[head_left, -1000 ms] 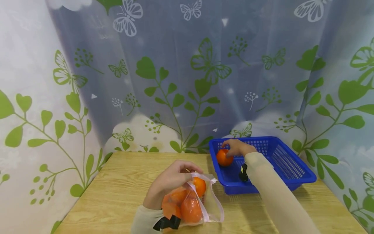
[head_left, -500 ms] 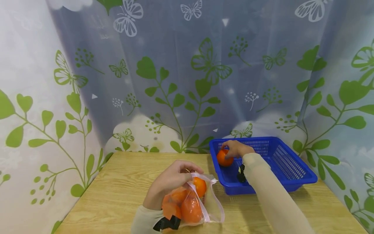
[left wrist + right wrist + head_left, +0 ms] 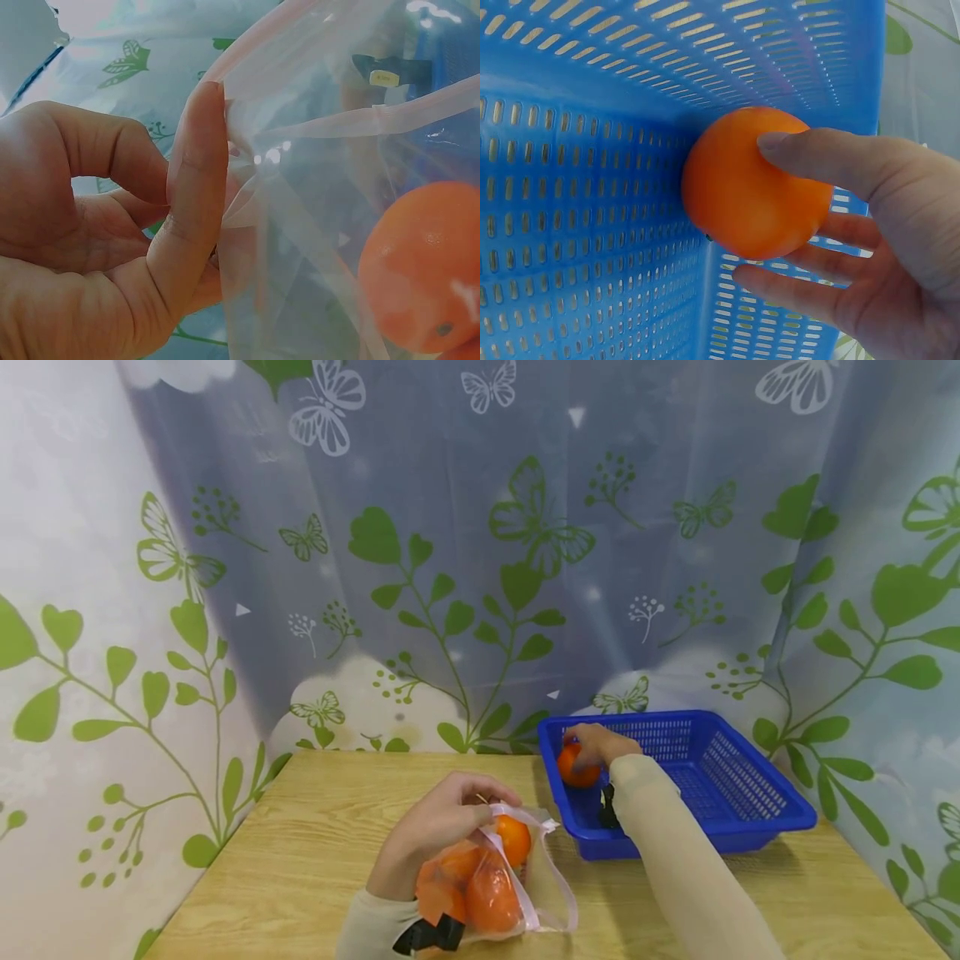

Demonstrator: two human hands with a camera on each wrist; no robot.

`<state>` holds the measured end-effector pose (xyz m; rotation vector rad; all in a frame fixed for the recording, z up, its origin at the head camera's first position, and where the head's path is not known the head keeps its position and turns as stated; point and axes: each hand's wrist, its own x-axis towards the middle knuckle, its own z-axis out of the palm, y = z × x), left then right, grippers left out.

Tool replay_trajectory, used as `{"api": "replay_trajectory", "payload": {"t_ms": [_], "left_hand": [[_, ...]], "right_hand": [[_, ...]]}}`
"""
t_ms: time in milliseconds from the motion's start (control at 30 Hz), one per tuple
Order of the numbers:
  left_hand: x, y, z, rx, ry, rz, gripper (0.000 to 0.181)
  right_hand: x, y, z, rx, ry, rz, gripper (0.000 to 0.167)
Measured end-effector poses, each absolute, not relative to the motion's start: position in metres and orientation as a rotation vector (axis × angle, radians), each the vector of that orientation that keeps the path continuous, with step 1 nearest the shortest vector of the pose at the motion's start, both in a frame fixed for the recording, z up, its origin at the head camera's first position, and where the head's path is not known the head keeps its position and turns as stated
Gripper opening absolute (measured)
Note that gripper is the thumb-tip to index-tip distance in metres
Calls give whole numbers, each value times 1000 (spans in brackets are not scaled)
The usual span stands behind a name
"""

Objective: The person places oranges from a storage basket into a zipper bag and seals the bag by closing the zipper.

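In the head view my left hand point(image 3: 442, 818) pinches the pink-trimmed rim of a clear plastic zip bag point(image 3: 551, 885). Several oranges point(image 3: 491, 893) show through the bag; the left wrist view has one orange point(image 3: 424, 270) close up, right of the thumb and fingers. My right hand point(image 3: 603, 745) reaches into the blue plastic basket point(image 3: 757, 785) and grips a single orange point(image 3: 573, 768) in its left corner. From the right wrist, the thumb lies on top of this orange point(image 3: 750, 187) and the fingers curl beneath it. The fruit sits against the basket wall.
A wooden table point(image 3: 300, 827) carries the bag and the basket, which stands at the back right. Behind and on both sides hangs a patterned curtain point(image 3: 450, 568) with leaves and butterflies.
My right wrist and forearm have swung slightly left while the hand stays on the orange in the basket. The left hand and the bag look unmoved.
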<state>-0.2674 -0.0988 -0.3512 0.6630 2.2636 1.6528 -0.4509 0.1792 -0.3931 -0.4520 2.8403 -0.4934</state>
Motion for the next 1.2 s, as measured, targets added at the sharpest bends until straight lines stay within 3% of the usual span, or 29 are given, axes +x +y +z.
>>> {"api": "replay_trajectory", "payload": {"t_ms": [833, 1200], "left_hand": [[-267, -98, -350, 643, 2248, 1660, 36], [-268, -98, -351, 657, 2252, 1656, 36]], "right_hand": [[-451, 196, -385, -464, 2835, -494, 62], [-445, 195, -370, -657, 2837, -428, 58]]}}
